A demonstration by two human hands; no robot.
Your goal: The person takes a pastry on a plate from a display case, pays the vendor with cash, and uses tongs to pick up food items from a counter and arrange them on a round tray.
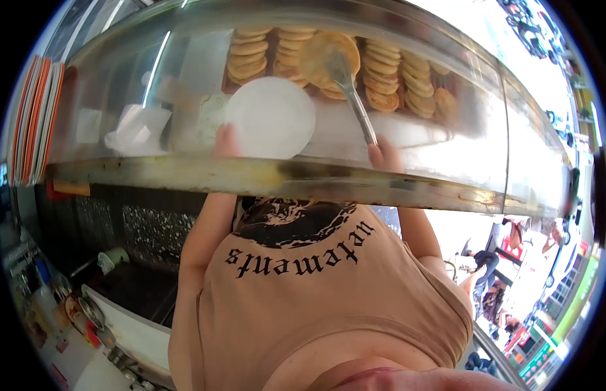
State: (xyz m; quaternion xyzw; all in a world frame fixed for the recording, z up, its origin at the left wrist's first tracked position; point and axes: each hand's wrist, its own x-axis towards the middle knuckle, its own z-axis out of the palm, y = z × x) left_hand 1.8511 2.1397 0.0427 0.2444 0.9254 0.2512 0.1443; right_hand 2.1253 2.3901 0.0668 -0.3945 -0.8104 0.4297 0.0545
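Through the clear pane of a display case, my left hand [226, 141] is seen gripping the lower left edge of a round white plate [270, 117]; nothing shows on the plate. My right hand [385, 155] is closed around the handle of metal tongs [360, 111]. At the far end, the tongs' tip lies over a round golden flatbread [312, 60], which looks pinched in it; the jaw beneath is hidden. This flatbread is in front of overlapping rows of similar flatbreads [382, 68]. Glare and the pane blur my fingers.
The case's grimy lower frame [283, 179] crosses above my forearms. White paper or bags [139, 129] lie inside at left. Stacked orange and white plates [37, 120] stand at the far left. A dark counter [130, 287] is at lower left; people sit outside at right.
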